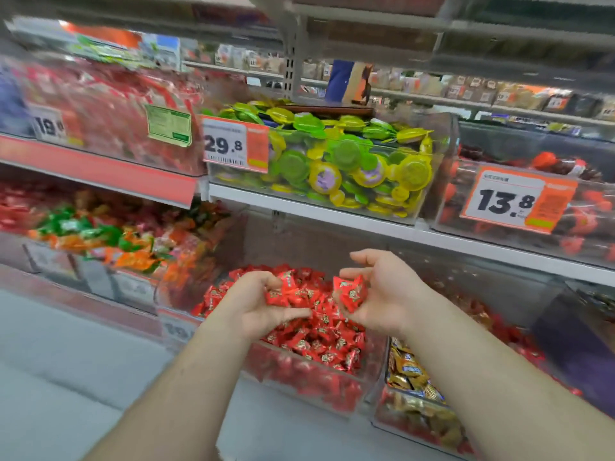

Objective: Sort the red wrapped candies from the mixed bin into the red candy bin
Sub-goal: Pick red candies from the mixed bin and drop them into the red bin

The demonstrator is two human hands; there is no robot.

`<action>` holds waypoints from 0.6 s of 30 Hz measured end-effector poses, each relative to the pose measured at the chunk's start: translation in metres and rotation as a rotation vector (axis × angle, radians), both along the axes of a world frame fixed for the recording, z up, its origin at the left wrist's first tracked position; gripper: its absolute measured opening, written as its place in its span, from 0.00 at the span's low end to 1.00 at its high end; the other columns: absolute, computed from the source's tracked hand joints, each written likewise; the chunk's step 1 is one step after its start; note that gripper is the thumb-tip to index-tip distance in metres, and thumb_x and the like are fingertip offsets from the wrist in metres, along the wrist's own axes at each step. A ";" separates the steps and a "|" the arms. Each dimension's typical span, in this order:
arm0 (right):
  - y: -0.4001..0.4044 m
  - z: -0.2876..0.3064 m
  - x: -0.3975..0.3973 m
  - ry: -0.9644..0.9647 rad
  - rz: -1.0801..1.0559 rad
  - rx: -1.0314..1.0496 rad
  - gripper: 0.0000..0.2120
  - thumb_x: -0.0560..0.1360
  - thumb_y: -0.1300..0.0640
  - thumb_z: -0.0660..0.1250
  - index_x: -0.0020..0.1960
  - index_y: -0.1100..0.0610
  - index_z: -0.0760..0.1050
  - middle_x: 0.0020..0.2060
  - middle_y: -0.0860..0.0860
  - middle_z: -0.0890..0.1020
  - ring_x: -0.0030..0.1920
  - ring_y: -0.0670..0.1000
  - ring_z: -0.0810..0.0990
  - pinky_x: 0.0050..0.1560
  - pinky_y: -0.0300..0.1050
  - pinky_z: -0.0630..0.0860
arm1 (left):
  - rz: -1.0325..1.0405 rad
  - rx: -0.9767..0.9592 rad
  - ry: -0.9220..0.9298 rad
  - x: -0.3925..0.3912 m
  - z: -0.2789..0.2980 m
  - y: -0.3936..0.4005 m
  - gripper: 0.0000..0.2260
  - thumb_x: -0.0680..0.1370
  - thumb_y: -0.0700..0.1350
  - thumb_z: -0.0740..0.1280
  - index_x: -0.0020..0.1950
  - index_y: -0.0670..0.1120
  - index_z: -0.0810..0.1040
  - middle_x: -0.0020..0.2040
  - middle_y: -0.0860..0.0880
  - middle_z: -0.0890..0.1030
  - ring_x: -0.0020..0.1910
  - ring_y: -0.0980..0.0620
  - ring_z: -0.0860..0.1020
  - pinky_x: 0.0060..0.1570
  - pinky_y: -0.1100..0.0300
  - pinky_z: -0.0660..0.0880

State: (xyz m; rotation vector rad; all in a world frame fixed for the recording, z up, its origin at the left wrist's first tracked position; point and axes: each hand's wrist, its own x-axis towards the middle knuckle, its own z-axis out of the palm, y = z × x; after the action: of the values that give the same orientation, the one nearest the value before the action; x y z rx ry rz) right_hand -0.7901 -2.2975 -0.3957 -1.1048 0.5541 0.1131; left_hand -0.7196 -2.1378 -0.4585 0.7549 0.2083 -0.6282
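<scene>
Now both hands, left hand (258,302) and right hand (382,294), cupping red candies (349,292)

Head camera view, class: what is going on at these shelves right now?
A person stands at shop shelves of clear candy bins. Both hands hover over the red candy bin, which is full of red wrapped candies. The left hand holds a few red candies in a loose grip, and the right hand cups several more. To the right sits a bin of gold and red sweets; above is a bin of green and yellow sweets priced 29.8.
</scene>
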 end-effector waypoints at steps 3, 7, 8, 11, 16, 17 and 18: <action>0.005 -0.008 0.013 0.033 -0.042 0.008 0.22 0.77 0.52 0.64 0.63 0.67 0.69 0.62 0.64 0.69 0.47 0.61 0.76 0.41 0.54 0.76 | -0.026 -0.011 0.039 0.003 0.001 0.012 0.30 0.72 0.38 0.56 0.75 0.37 0.60 0.77 0.38 0.59 0.76 0.30 0.53 0.60 0.20 0.54; 0.003 -0.016 0.017 0.044 -0.026 -0.032 0.23 0.78 0.48 0.63 0.67 0.61 0.66 0.76 0.67 0.52 0.72 0.73 0.59 0.61 0.69 0.69 | 0.029 -0.039 0.025 0.005 0.002 0.020 0.33 0.77 0.48 0.57 0.80 0.43 0.51 0.80 0.38 0.49 0.77 0.33 0.42 0.61 0.20 0.47; 0.002 -0.018 0.016 0.040 -0.023 -0.037 0.26 0.78 0.48 0.63 0.70 0.62 0.65 0.77 0.68 0.51 0.74 0.73 0.56 0.65 0.69 0.65 | 0.028 -0.020 0.009 0.007 0.001 0.020 0.33 0.77 0.49 0.57 0.80 0.43 0.52 0.80 0.39 0.50 0.77 0.34 0.42 0.62 0.21 0.46; -0.002 -0.021 0.012 0.013 -0.024 -0.066 0.26 0.80 0.49 0.61 0.72 0.62 0.64 0.76 0.68 0.54 0.73 0.72 0.59 0.69 0.69 0.64 | 0.023 0.045 -0.055 0.008 0.000 0.021 0.32 0.78 0.50 0.57 0.80 0.43 0.53 0.80 0.40 0.53 0.79 0.39 0.45 0.66 0.24 0.45; -0.011 -0.017 -0.005 -0.047 -0.003 -0.078 0.19 0.82 0.50 0.58 0.64 0.64 0.70 0.70 0.69 0.66 0.66 0.70 0.71 0.62 0.62 0.74 | -0.001 0.140 -0.189 -0.001 0.008 0.007 0.27 0.79 0.49 0.56 0.77 0.42 0.60 0.76 0.42 0.64 0.77 0.41 0.58 0.73 0.37 0.55; -0.013 -0.015 -0.010 -0.063 -0.005 -0.068 0.18 0.82 0.51 0.58 0.62 0.65 0.71 0.68 0.69 0.68 0.64 0.69 0.74 0.59 0.60 0.76 | -0.007 0.175 -0.229 -0.004 0.010 0.002 0.24 0.79 0.48 0.56 0.75 0.43 0.65 0.75 0.42 0.68 0.76 0.42 0.62 0.72 0.40 0.58; -0.016 -0.013 -0.016 -0.081 -0.013 -0.051 0.17 0.82 0.52 0.58 0.59 0.66 0.72 0.65 0.69 0.71 0.60 0.68 0.77 0.56 0.58 0.77 | -0.015 0.230 -0.282 -0.008 0.012 -0.004 0.20 0.79 0.47 0.57 0.71 0.45 0.69 0.72 0.43 0.71 0.73 0.43 0.66 0.72 0.43 0.61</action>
State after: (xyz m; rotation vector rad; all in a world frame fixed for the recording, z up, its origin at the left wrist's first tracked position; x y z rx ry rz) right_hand -0.8056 -2.3132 -0.4089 -1.1499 0.4941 0.0426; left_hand -0.7278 -2.1420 -0.4466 1.0578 0.0151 -0.5099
